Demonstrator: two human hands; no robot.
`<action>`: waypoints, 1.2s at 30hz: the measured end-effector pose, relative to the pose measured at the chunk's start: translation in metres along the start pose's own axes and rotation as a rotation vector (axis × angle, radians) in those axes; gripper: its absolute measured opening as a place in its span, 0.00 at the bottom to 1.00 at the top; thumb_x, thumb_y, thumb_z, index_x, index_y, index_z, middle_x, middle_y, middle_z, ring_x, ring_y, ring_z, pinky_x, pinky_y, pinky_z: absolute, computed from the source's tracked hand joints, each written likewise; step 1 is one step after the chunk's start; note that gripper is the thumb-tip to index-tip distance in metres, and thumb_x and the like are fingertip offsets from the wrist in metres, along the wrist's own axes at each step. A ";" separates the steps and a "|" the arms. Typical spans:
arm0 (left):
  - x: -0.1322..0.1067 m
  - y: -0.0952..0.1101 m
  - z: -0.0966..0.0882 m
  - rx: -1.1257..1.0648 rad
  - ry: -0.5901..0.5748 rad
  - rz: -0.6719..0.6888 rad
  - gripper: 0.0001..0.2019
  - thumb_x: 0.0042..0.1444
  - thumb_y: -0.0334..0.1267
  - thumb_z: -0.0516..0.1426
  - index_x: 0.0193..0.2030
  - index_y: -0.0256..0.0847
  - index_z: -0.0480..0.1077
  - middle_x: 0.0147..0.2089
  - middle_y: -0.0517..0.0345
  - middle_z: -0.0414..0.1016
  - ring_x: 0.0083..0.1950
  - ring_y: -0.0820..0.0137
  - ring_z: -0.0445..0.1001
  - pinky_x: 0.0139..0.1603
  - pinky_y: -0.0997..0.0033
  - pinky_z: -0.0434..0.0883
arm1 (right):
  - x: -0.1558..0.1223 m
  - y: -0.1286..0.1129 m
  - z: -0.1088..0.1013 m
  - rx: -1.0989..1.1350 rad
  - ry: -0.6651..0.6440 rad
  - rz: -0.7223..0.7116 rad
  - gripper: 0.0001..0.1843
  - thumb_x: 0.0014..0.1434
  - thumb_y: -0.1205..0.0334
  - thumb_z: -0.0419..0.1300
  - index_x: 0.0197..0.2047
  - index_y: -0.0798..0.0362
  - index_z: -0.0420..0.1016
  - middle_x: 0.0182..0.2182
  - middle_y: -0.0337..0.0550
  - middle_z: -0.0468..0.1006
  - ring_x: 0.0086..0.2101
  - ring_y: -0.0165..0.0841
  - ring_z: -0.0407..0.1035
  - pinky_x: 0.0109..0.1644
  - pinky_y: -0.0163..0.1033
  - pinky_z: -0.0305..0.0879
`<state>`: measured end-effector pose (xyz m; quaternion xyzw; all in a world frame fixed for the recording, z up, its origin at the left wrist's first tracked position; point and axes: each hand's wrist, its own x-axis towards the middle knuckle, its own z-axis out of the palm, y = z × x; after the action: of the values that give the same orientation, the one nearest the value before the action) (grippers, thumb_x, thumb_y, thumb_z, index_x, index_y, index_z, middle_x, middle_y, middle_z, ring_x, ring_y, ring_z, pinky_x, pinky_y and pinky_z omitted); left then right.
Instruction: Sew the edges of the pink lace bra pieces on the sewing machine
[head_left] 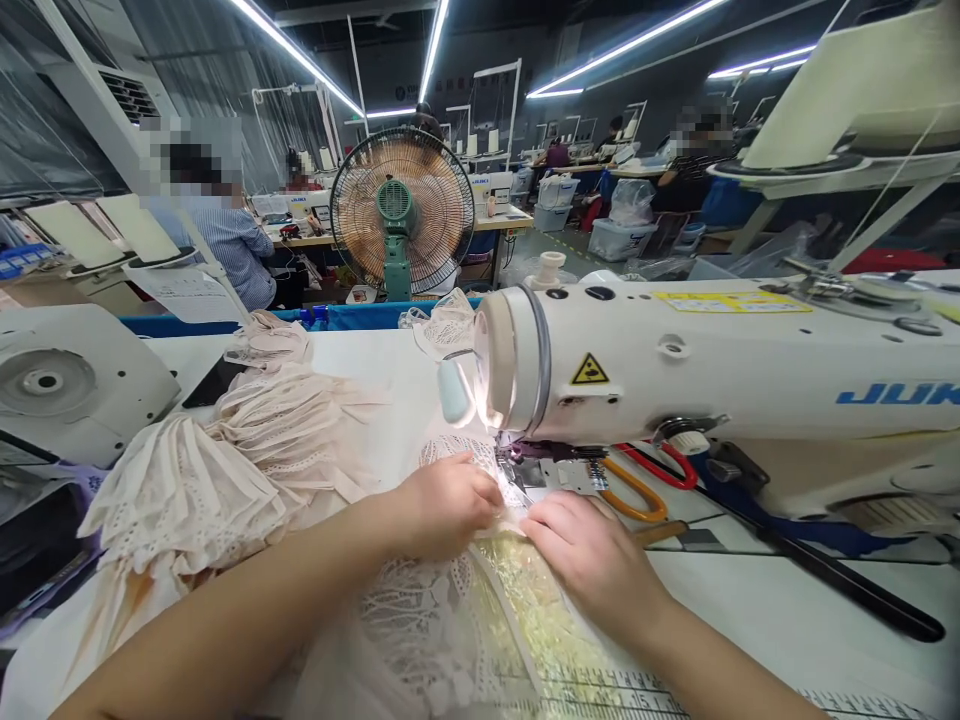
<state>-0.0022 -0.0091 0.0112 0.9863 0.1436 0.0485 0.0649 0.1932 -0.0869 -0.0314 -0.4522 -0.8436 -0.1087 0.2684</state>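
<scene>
White lace (409,600): lying rumpled on the worktable (337,350), running from the near side up toward the presser foot (517,455) of the sewing machine (637,350).
Left hand (450,505): holding the lace, curling fingers narrowly just left of and below the presser foot.
Right hand (589,555): resting at the lace's right edge, fingers close together; hiding the thumb, so leaving it impossible to tell whether pinching or only pressing.
Needle area: risking, in judgement, a pricked fingertip, from working so near the presser foot.
Fabric edge: possibly puckering or wandering, from pulling unevenly between two sides.
Openwork: possibly snagging, from catching loose parts on metal.
Orange handle (645,490): possibly fouling the lace, from lying close on the right.
Lace look: appearing sheer and pierced with patterned holes, creasing softly, brightening under the lamp, bordering a yellowish, shimmering patch (540,590).
</scene>
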 end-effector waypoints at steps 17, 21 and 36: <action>-0.002 0.001 0.034 0.283 0.280 0.085 0.10 0.58 0.32 0.49 0.28 0.41 0.68 0.33 0.57 0.70 0.30 0.69 0.63 0.27 0.68 0.57 | 0.010 0.002 0.009 -0.068 -0.112 -0.093 0.17 0.62 0.67 0.46 0.27 0.55 0.72 0.27 0.44 0.72 0.31 0.34 0.60 0.34 0.40 0.52; -0.001 -0.009 0.037 0.275 0.291 0.084 0.11 0.59 0.32 0.48 0.28 0.40 0.68 0.29 0.57 0.69 0.30 0.69 0.64 0.28 0.68 0.58 | 0.013 0.003 0.011 -0.069 -0.124 -0.073 0.15 0.62 0.66 0.47 0.31 0.56 0.73 0.28 0.46 0.72 0.31 0.35 0.61 0.35 0.40 0.55; -0.003 -0.013 0.037 0.163 0.208 0.055 0.11 0.58 0.31 0.49 0.31 0.40 0.72 0.35 0.54 0.71 0.35 0.66 0.66 0.31 0.65 0.62 | -0.007 0.016 0.014 -0.086 -0.144 -0.054 0.16 0.57 0.66 0.51 0.46 0.58 0.74 0.48 0.58 0.66 0.46 0.48 0.63 0.42 0.52 0.66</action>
<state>-0.0043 -0.0014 -0.0272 0.9815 0.1260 0.1406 -0.0321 0.2041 -0.0770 -0.0475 -0.4469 -0.8672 -0.1192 0.1842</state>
